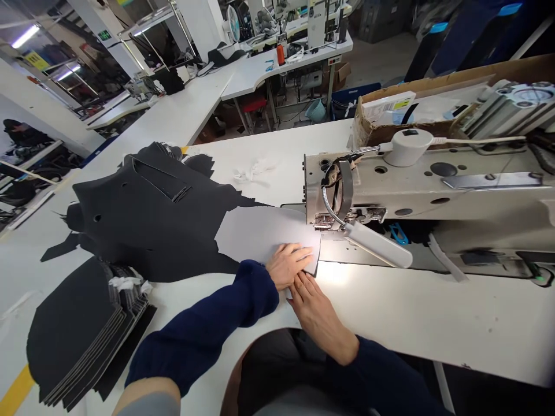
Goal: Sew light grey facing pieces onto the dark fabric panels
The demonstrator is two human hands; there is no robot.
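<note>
A light grey fabric piece [247, 231] with a dark edge lies at the left end of the sewing machine [416, 196], its right side beside the needle area. My left hand [288, 266] rests flat on top of it, fingers stretched toward the machine. Close against it, my right hand [318, 315] has its fingers together at the near edge of the piece, thumb partly hidden, gripping that edge. A lit lamp [379, 245] shines on the spot. Large dark fabric pieces [173, 214] lie to the left, partly beneath the grey one.
A stack of dark cut pieces [78, 329] sits at the left front, with a white tie on it. Behind the machine stands a cardboard box [362, 124] with packets inside. White scraps [254, 171] lie on the white table [433, 306]. Other workstations are farther back.
</note>
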